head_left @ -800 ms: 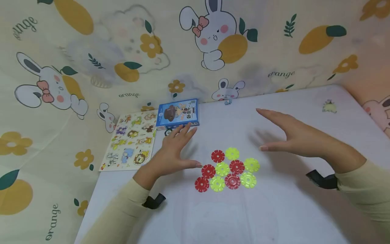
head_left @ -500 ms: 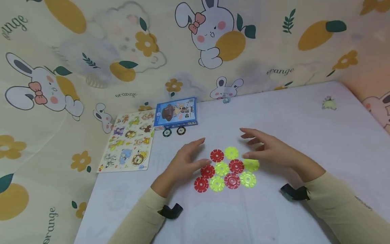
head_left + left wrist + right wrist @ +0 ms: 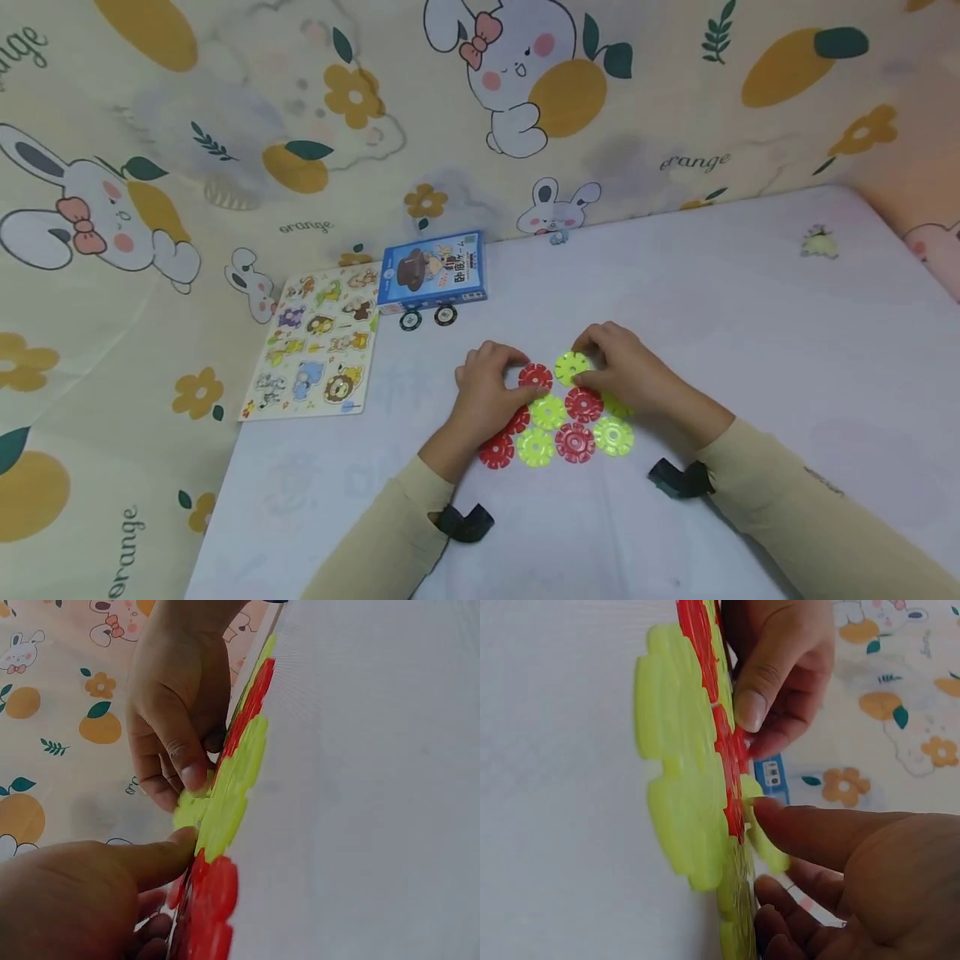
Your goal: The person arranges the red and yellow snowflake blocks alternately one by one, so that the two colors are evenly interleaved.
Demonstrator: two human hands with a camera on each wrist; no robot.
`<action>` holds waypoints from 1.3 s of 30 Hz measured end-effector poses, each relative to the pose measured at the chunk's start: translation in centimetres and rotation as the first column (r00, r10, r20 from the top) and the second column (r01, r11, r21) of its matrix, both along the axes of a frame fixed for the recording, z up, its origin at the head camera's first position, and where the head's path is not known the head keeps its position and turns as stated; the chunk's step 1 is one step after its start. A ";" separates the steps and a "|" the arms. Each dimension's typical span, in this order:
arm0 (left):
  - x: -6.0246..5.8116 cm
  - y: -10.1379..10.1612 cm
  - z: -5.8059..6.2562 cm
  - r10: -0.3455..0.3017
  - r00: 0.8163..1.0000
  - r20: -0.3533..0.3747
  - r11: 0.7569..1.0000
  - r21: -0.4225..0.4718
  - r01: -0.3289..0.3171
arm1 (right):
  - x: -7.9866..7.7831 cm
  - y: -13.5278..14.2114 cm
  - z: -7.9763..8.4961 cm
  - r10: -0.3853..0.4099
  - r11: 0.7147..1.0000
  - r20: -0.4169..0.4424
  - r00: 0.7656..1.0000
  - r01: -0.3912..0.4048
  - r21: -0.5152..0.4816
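Red and yellow-green notched plastic discs lie in staggered rows on the white table. My left hand [image 3: 486,390] pinches the back-row red disc [image 3: 536,376] between thumb and index finger. Beside it, my right hand [image 3: 628,368] has thumb and fingers on opposite edges of the back-row yellow-green disc [image 3: 572,367]. From the right wrist, that yellow-green disc [image 3: 766,834] looks tilted up in the right hand's pinch. Under the right hand, another yellow-green disc [image 3: 617,406] is partly covered. The left thumb and palm partly hide a red disc [image 3: 518,420] in the middle row.
A blue box [image 3: 433,271] stands at the back, with two black round pieces [image 3: 446,315] before it. Left of it lies an animal puzzle board [image 3: 311,342]. A small blue figure [image 3: 559,237] and a green item [image 3: 820,242] are farther back on the white table [image 3: 750,350].
Both hands have come inward and down to the back row of discs. Their spread fingers have closed on the red disc at left and the yellow-green disc at right.
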State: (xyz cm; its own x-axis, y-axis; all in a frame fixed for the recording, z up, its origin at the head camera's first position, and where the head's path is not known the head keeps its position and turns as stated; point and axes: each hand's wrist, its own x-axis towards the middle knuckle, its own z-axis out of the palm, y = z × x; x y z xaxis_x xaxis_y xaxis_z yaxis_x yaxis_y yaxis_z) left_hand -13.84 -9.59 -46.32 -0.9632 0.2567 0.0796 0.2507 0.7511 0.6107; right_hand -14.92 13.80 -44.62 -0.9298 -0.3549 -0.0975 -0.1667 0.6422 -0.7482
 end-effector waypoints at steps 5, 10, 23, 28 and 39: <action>0.1 0.0 0.1 0.029 0.999 0.043 0.996 0.084 -0.032 | 0.2 0.0 0.1 -0.041 0.997 0.062 0.997 0.045 -0.064; -0.2 -0.6 0.2 0.122 0.991 0.045 0.992 0.010 -0.123 | 0.0 0.3 0.5 -0.091 0.988 0.096 0.991 0.102 -0.115; -2.7 -4.6 1.0 0.314 0.945 0.092 0.945 0.062 -0.321 | -3.0 -2.4 3.0 -0.058 0.968 0.199 0.978 0.104 -0.227; -3.9 -6.1 0.5 0.335 0.942 0.016 0.938 0.088 -0.335 | -4.8 -4.9 2.3 -0.016 0.979 0.250 0.968 0.066 -0.195; -0.4 -6.9 2.5 0.075 0.992 0.105 0.915 -0.403 -0.027 | -4.3 -6.0 2.1 0.106 0.990 0.079 0.991 -0.113 0.082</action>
